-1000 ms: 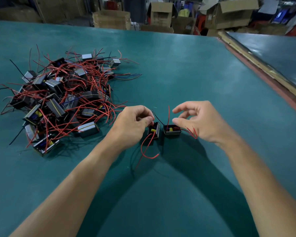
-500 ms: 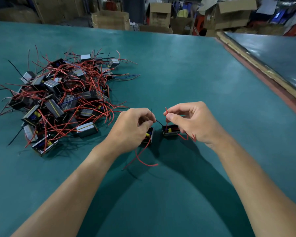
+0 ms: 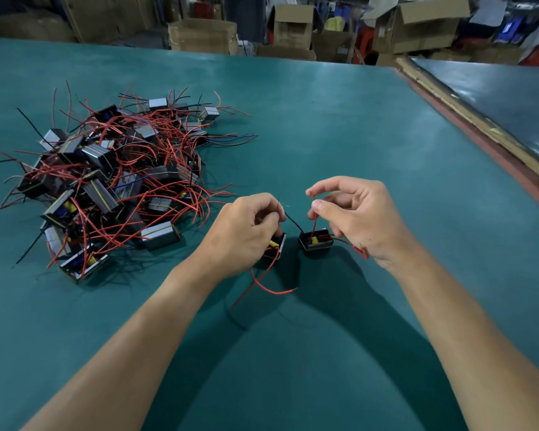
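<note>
Teal bench mat [image 3: 339,135] fills the view, w/ cardboard boxes [image 3: 417,23] stacked in the bg at 12 o'clock. At 10 o'clock from the hands: a tangled pile [image 3: 112,181] of small wired transformers, mostly red leads, a few black and blue.

L hand [image 3: 243,234] is near centre, fingers curled, thumb and fingertips pinching a black lead [image 3: 293,222]. Its bare tip sticks up past the knuckles, and the lead runs down toward 4 o'clock to the R transformer. Under the L hand, partly hidden, the L transformer [image 3: 276,247] sits tilted on the mat. Its loose red lead [image 3: 271,290] loops out toward 6 o'clock.

Just beside it at 3 o'clock, a thin gap between, the R transformer [image 3: 315,241] lies open side up. R hand [image 3: 355,216] is above it, thumb and index pinching a thin red lead [image 3: 314,219] that rises from that unit, other fingers loosely curled. Spare red leads [image 3: 360,251] trail under the palm. Second dark tabletop [image 3: 495,101] at 2 o'clock.
</note>
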Demonstrator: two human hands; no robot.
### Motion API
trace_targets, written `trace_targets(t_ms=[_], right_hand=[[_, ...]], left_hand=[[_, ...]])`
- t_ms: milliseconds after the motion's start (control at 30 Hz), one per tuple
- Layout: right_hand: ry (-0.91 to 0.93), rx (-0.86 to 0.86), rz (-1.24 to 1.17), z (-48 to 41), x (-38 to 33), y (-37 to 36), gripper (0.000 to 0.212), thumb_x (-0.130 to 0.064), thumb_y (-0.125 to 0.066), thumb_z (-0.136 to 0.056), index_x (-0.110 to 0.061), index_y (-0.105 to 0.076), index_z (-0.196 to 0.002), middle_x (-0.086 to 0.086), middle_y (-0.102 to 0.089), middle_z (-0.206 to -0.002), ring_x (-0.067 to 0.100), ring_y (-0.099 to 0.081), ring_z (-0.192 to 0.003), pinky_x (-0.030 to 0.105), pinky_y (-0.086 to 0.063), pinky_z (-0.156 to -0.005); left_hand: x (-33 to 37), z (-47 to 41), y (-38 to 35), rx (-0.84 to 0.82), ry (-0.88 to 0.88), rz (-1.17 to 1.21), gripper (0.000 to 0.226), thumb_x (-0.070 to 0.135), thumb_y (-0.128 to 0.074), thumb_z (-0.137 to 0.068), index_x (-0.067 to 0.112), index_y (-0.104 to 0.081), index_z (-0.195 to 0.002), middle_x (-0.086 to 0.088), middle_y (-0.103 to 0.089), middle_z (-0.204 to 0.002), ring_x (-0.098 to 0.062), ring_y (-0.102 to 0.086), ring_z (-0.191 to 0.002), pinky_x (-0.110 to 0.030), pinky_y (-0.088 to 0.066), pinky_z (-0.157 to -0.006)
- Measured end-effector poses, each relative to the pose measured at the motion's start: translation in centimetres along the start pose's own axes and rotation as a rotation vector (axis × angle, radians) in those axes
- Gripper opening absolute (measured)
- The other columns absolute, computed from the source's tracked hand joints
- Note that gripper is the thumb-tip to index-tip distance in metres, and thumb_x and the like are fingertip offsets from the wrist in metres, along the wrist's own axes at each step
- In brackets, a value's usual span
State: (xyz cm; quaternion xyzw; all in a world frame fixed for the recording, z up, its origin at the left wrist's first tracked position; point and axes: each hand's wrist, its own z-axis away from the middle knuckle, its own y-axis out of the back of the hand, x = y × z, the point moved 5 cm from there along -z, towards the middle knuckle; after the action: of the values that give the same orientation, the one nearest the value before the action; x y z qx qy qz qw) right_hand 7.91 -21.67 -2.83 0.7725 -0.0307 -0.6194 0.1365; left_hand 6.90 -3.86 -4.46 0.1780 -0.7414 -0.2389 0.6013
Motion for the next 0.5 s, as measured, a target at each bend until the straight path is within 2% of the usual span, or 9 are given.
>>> trace_targets(t_ms=[100,200,267,400,500], right_hand=[[0.016,0.007,0.063,0.0,0.2,0.0,0.020,-0.010,-0.066,-0.091,-0.027,-0.073,-0.082,0.002,-0.074,-0.070,0.008,-0.045,-0.042,0.017,-0.039,-0.043],[0.046,0.009,0.124,0.0,0.1,-0.4,0.020,-0.010,-0.068,-0.090,-0.026,-0.075,-0.081,-0.004,-0.074,-0.070,0.002,-0.055,-0.048,0.013,-0.042,-0.047],[0.062,0.009,0.157,-0.1,0.1,-0.6,0.018,-0.009,-0.070,-0.088,-0.024,-0.076,-0.080,-0.004,-0.073,-0.069,0.002,-0.057,-0.052,0.013,-0.043,-0.049],[0.076,-0.007,0.186,0.1,0.1,-0.9,0.015,-0.010,-0.072,-0.087,-0.022,-0.077,-0.079,0.002,-0.073,-0.071,0.012,-0.058,-0.056,0.023,-0.049,-0.053],[0.092,-0.003,0.172,0.2,0.0,-1.4,0.014,-0.010,-0.073,-0.086,-0.022,-0.077,-0.080,0.000,-0.073,-0.071,0.016,-0.058,-0.054,0.028,-0.052,-0.056]], left_hand=[[0.0,0.0,0.0,-0.001,-0.012,0.043,0.019,0.012,-0.056,-0.092,0.025,-0.065,-0.083,0.007,-0.070,-0.067,-0.015,-0.060,-0.060,-0.034,-0.052,-0.062],[0.0,0.1,0.2,0.012,-0.015,0.101,0.015,0.013,-0.063,-0.092,0.025,-0.068,-0.085,0.005,-0.071,-0.067,-0.024,-0.065,-0.068,-0.041,-0.056,-0.068],[0.0,0.1,0.2,0.011,-0.007,0.136,0.014,0.013,-0.064,-0.092,0.024,-0.070,-0.085,0.004,-0.072,-0.068,-0.021,-0.066,-0.065,-0.037,-0.056,-0.068],[0.4,0.2,0.1,0.007,0.016,0.222,0.014,0.010,-0.063,-0.093,0.019,-0.073,-0.088,0.000,-0.073,-0.068,-0.010,-0.061,-0.056,-0.024,-0.051,-0.059],[0.7,0.3,0.0,0.002,0.008,0.259,0.013,0.009,-0.063,-0.092,0.015,-0.074,-0.089,-0.002,-0.073,-0.069,-0.013,-0.062,-0.059,-0.027,-0.052,-0.058]])
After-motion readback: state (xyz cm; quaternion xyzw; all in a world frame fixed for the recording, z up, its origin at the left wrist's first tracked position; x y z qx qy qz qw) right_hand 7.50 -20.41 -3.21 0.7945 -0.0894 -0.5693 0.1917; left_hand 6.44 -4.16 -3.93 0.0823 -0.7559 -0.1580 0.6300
